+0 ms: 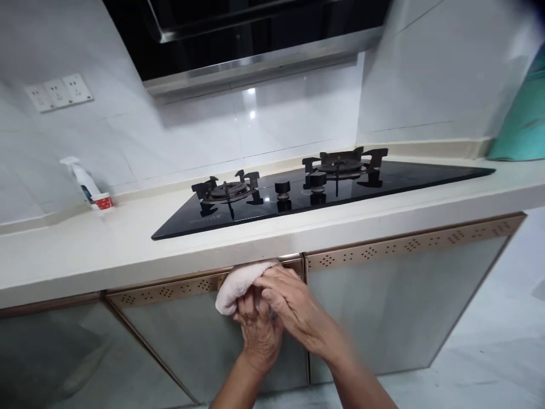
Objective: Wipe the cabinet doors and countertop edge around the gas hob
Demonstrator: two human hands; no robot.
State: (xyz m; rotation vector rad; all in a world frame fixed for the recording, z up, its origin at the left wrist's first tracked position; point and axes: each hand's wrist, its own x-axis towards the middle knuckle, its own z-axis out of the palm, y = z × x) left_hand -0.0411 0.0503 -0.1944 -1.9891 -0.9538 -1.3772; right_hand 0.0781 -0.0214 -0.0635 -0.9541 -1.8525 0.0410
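A folded pale cloth is bunched up in front of the middle cabinet door, near its perforated copper-coloured top strip. My left hand has its fingers curled into the cloth from below. Over the cloth's right end lies my right hand, its fingers bent against it and touching my left hand. Part of the door strip is hidden behind the cloth and both hands. Above them runs the front edge of the white countertop.
A black glass gas hob with two burners and two knobs is set in the counter, under a dark range hood. A spray bottle and a red-and-white cup stand at left. A green container is at far right.
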